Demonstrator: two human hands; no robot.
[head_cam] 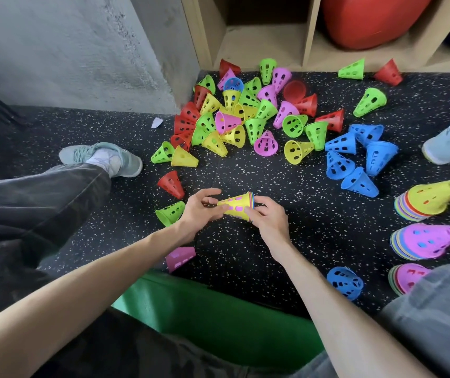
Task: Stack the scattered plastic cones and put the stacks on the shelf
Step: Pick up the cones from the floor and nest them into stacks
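A person seated over a speckled black floor [286,241] is holding a small stack of cones [239,206] sideways between two hands — the left hand [200,211] is pinching its narrow yellow tip, the right hand [269,221] is gripping its wide rim end. Three finished stacks are sitting near the floor's right edge: one yellow-topped [427,201] and two pink-topped [425,241] [408,276]. Six loose blue cones [354,156] are lying just left of them — a seventh [345,282] nearer the person. A mixed pile [243,115] is spreading below the wooden shelf [262,47].
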